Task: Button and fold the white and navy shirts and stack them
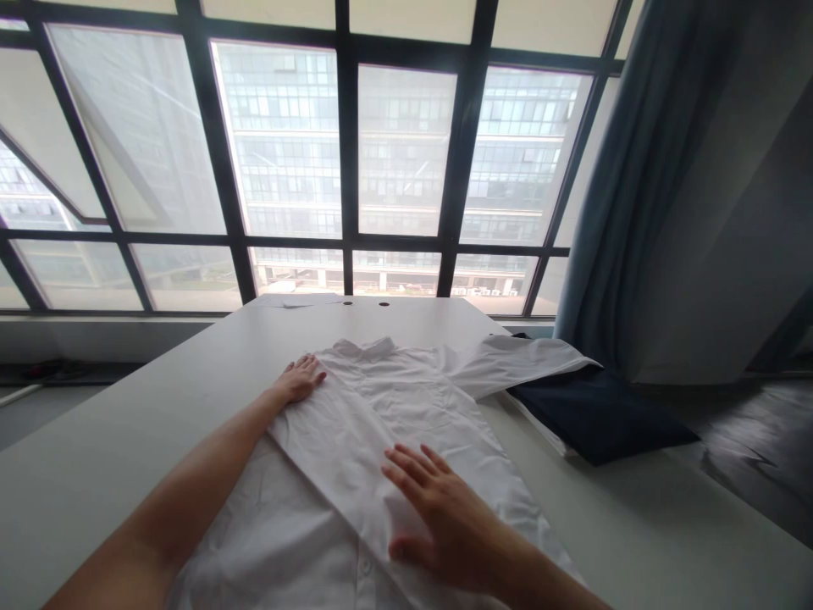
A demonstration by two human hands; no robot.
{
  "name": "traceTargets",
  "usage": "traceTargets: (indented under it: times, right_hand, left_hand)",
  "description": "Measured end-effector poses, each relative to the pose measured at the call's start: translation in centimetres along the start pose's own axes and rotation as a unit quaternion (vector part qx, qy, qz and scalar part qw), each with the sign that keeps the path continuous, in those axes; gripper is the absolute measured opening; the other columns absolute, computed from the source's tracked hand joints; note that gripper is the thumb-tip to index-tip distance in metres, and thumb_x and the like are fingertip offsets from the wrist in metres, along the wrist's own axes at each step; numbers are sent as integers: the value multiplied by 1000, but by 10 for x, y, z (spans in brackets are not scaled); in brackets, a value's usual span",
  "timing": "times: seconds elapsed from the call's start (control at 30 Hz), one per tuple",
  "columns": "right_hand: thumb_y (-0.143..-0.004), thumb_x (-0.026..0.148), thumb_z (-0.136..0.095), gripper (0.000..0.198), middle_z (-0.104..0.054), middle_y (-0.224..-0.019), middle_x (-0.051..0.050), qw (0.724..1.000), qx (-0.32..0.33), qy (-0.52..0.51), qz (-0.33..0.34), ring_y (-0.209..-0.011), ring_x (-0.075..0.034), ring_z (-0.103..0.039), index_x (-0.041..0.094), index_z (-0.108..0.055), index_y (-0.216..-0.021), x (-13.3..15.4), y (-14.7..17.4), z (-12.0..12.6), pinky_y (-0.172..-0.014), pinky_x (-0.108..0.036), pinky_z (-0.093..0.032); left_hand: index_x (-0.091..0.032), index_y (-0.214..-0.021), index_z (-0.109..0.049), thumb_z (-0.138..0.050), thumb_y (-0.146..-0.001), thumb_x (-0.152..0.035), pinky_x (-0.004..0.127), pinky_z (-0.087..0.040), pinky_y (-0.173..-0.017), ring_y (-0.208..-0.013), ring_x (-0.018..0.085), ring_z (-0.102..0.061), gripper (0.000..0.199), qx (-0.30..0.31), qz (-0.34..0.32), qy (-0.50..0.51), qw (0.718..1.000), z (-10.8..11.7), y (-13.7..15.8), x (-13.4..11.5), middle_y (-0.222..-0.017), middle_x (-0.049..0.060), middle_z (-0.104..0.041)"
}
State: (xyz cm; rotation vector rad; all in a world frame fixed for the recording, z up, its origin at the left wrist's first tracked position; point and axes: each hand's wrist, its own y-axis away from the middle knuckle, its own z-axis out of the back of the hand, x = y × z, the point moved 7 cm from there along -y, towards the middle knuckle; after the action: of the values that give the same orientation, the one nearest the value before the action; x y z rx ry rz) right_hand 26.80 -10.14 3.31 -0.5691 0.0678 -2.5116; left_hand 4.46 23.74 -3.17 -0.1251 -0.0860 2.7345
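Observation:
A white button-up shirt [356,440] lies spread on the table, collar towards the window. Its left sleeve is folded across the front, slanting down towards the buttons. The other sleeve stretches out to the right, over a dark cloth. My left hand [301,379] rests flat at the shirt's left shoulder, fingers stretched out. Over the middle of the shirt is my right hand [432,508], palm down with fingers apart, on or just above the folded sleeve. Neither hand grips the fabric. The shirt's lower end runs out of view at the bottom.
A dark navy folded cloth [597,415] lies on the right side of the white table [158,424], with something white under it. Papers [298,301] and two round holes are at the far end. Windows rise behind; a blue curtain [628,212] hangs at the right.

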Motion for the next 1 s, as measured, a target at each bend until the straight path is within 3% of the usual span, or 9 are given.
traceTargets:
  times: [0.1,0.17,0.4,0.53,0.67,0.73,0.87,1.0]
  right_hand:
    - [-89,62,-52,78,-26,-159,-11,995,76,-35,46,-147,-30,-23,24,-30,-154,-2,4,-28,-122,-50,-11]
    - [-90,64,-49,80,-20,-160,-11,994,92,-41,49,-148,-31,-18,25,-25,-156,-9,7,-36,-122,-52,-8]
    - [-86,70,-51,87,-18,-161,-9,994,102,-39,29,-149,-31,-15,27,-22,-156,-6,9,-32,-122,-52,-8]
    - [-84,70,-53,86,-27,-159,-12,996,89,-19,24,-147,-32,-23,23,-32,-153,2,6,-25,-121,-52,-13]
    - [-97,56,-40,65,-33,-156,-13,998,20,18,50,-147,-28,-25,19,-38,-151,11,-3,-16,-121,-50,-14]
    - [-98,54,-39,64,-30,-158,-12,998,16,24,56,-148,-27,-21,19,-35,-152,13,-5,-20,-121,-50,-12]
    - [-97,58,-37,68,-22,-160,-10,994,99,16,39,-149,-27,-18,22,-28,-154,12,-4,-39,-121,-54,-10]
    - [-97,59,-34,68,-18,-162,-9,991,129,25,34,-150,-27,-13,23,-26,-155,13,-2,-43,-120,-54,-6]
  left_hand:
    - [-16,-153,-30,-24,-96,-59,48,-16,-118,-150,26,-13,72,13,3,10,1000,-4,-7,5,-161,13,-18]
    - [-14,-154,-28,-24,-95,-63,46,-16,-119,-150,26,-11,77,21,6,16,1000,-4,-10,8,-162,13,-15]
    - [-16,-154,-29,-25,-97,-57,48,-17,-118,-150,26,-16,70,19,21,-9,1000,9,-2,5,-161,11,-19]
    - [-12,-150,-36,-25,-100,-45,47,-12,-119,-149,25,-20,61,-35,13,-41,998,17,31,-18,-159,14,-28]
    - [-17,-149,-39,-26,-100,-51,48,-13,-119,-147,26,-24,61,-52,-69,-6,996,0,86,-58,-157,13,-33]
    - [-19,-150,-37,-24,-100,-55,47,-13,-119,-148,25,-22,64,-42,-95,17,994,-8,109,-64,-158,11,-29]
    - [-13,-152,-33,-24,-97,-59,43,-16,-119,-149,26,-18,72,11,-25,31,999,-4,124,-25,-160,13,-22]
    - [-10,-152,-32,-26,-96,-57,42,-18,-118,-150,29,-15,73,38,58,20,997,13,121,20,-161,14,-19]
